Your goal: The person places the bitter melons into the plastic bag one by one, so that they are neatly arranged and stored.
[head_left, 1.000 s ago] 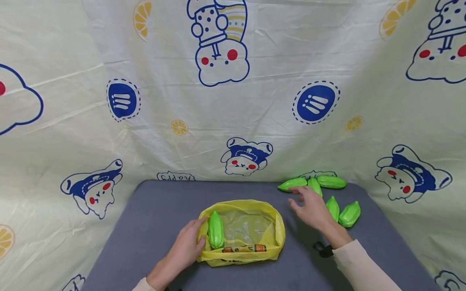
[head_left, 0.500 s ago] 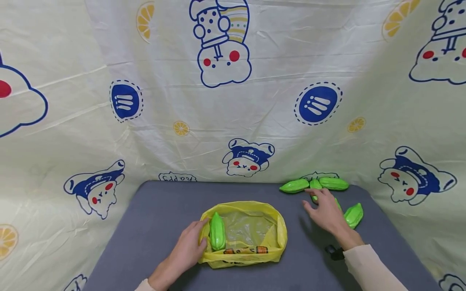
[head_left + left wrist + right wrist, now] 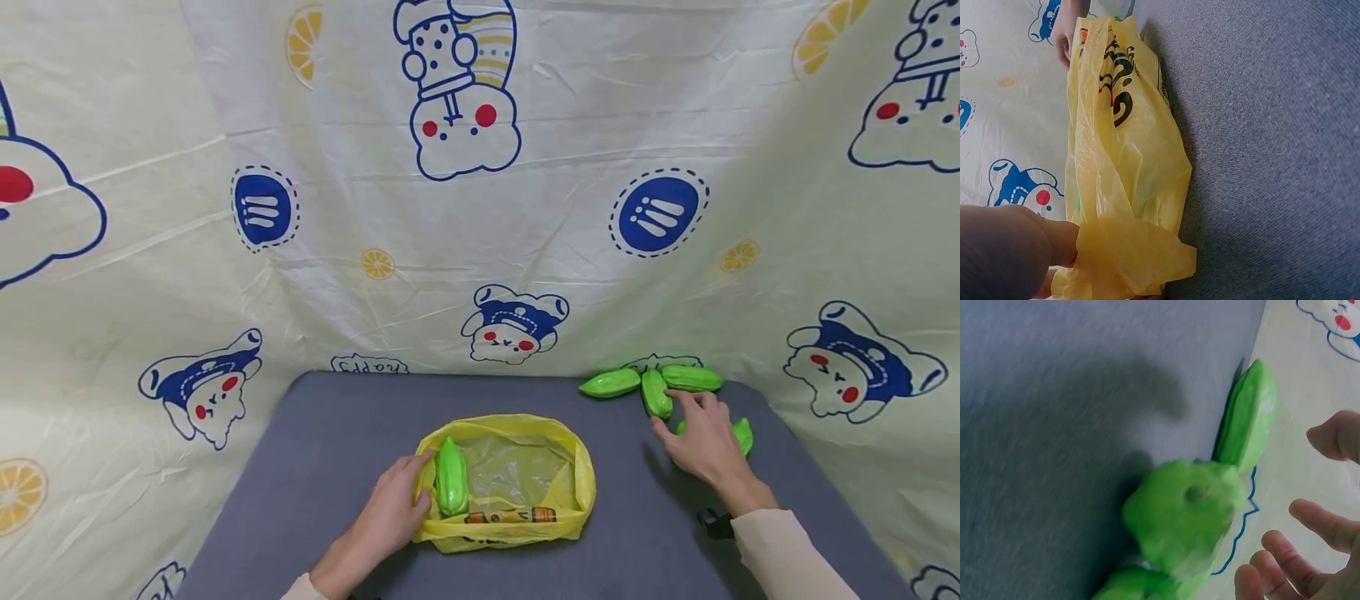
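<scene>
A ridged green fruit (image 3: 452, 479) is contained in a yellow plastic bag (image 3: 525, 533), along its left side, on a gray table (image 3: 337, 442). The bag's left rim is gripped by a person's left hand (image 3: 386, 510). At right, the right hand (image 3: 703, 437) is held, fingers and thumb apart, near three more green fruits (image 3: 657, 395) grouped at the far edge; two others (image 3: 742, 436) (partly hidden by that hand) are glimpsed. Behind, a printed cloth (image 3: 555, 217) is hung.

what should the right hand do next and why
Probably lower the right hand onto one of the green fruits near it: it holds nothing, while the left hand grips the yellow bag, open with room beside the one fruit inside.
</scene>
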A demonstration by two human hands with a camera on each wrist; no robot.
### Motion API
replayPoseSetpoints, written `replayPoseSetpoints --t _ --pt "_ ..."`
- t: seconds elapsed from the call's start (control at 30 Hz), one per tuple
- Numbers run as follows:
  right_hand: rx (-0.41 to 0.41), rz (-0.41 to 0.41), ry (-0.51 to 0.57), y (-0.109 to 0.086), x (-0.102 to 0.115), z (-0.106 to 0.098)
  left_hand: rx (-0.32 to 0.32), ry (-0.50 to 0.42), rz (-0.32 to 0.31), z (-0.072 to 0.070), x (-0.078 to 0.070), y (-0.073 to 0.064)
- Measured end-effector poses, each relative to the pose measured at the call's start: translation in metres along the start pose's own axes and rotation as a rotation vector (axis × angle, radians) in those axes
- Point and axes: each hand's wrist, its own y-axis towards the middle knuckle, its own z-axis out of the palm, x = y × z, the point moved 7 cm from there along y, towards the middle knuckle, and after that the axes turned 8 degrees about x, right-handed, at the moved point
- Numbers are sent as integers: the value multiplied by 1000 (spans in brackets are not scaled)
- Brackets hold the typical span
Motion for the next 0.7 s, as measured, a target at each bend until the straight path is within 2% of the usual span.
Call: replayPoseSetpoints --t 0.23,0.43,0.7 --pt "6 18 -42 -1 -19 -1 17 -6 2 1 1 0" --pt "70 52 -94 0 -34 -2 35 -6 -8 2 1 1" --pt "147 94 -151 -2 -52 2 15 -5 3 0 0 1"
